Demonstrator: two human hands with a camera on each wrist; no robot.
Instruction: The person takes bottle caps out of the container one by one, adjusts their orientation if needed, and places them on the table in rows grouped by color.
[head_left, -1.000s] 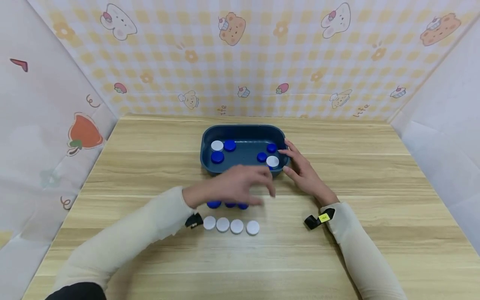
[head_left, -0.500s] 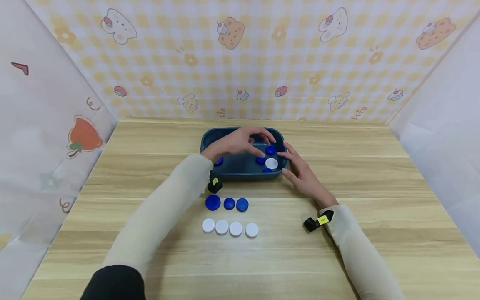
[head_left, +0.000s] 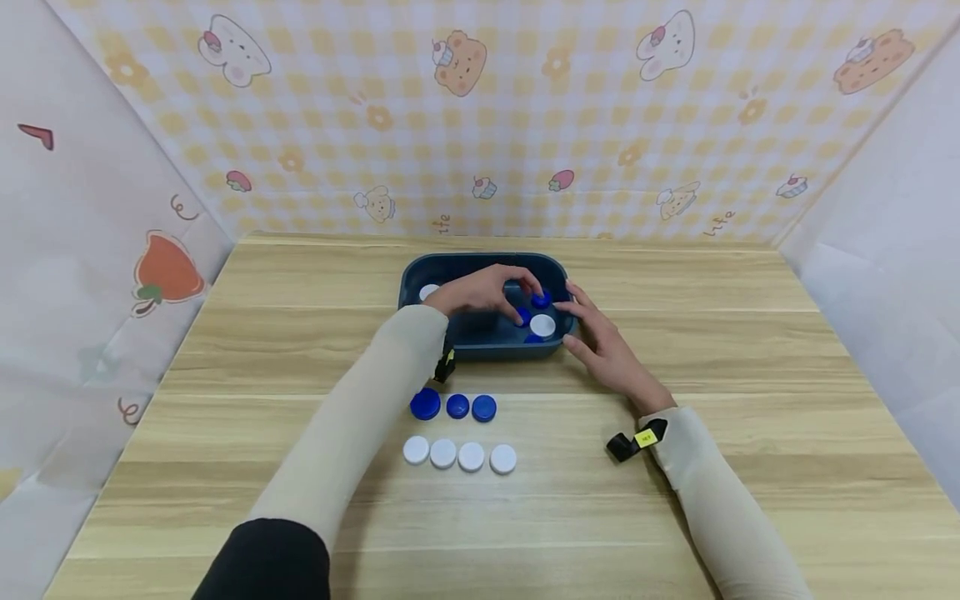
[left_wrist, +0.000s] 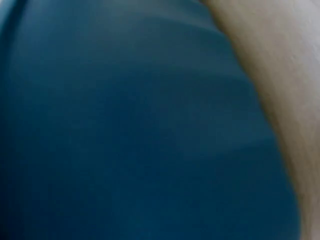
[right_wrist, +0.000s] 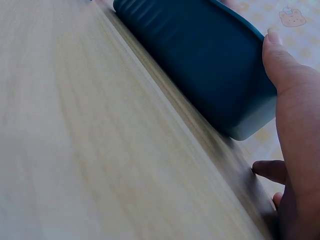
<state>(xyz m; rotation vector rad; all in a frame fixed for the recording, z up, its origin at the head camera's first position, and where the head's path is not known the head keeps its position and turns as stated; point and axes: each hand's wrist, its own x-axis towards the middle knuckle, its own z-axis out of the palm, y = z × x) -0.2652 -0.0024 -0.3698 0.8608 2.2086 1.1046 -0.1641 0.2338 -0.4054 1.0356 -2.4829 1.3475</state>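
My left hand (head_left: 483,292) reaches down into the dark blue tray (head_left: 495,352), thumb and forefinger apart. The forefinger tip touches a blue round cap (head_left: 543,302), and the thumb tip is at another blue cap (head_left: 524,316). A white cap (head_left: 542,326) lies nearby, with part of a blue cap (head_left: 533,339) in front. My right hand (head_left: 607,350) holds the tray's right end, thumb on the rim in the right wrist view. The left wrist view shows only blurred tray surface (left_wrist: 140,125) and part of the hand. My left hand hides part of the tray's inside.
In front of the tray, three blue caps (head_left: 457,407) lie in a row on the wooden table (head_left: 600,517). Nearer still is a row of several white caps (head_left: 471,457). Another white cap (head_left: 428,292) sits at the tray's left. A patterned wall covering (head_left: 525,108) stands behind.
My left hand has moved from above the front blue row into the tray, then slightly right and down to the blue caps. My right hand stays on the tray's end.
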